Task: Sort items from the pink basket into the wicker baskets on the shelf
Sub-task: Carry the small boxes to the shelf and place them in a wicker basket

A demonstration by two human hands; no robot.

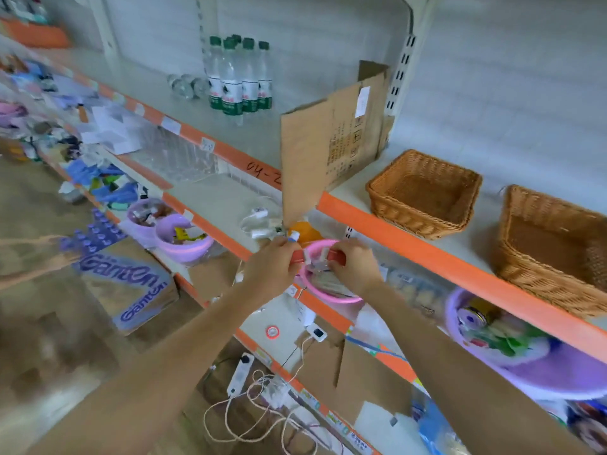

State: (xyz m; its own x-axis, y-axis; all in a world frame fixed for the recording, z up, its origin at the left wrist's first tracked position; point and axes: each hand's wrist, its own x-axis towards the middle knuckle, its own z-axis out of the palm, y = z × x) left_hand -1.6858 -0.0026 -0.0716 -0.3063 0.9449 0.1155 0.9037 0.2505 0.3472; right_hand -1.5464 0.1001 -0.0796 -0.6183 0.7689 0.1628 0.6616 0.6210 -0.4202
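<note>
Rightward, two wicker baskets (417, 221) sit on an orange-edged shelf (427, 254).

right wicker basket (555, 244): cropped by frame edge. pink basket (331, 297): partly hidden behind left hand (272, 266) and right hand (356, 267). red item (337, 255) pinched between them: blurred, unidentifiable. far-left shelf goods (49, 103): smeared.

Right of the cardboard sheet (331, 149), the shelf (486, 229) is occupied by the first wicker basket (423, 193) and second wicker basket (555, 251), both left open above; left of it, water bottles (241, 77) are stood.
</note>
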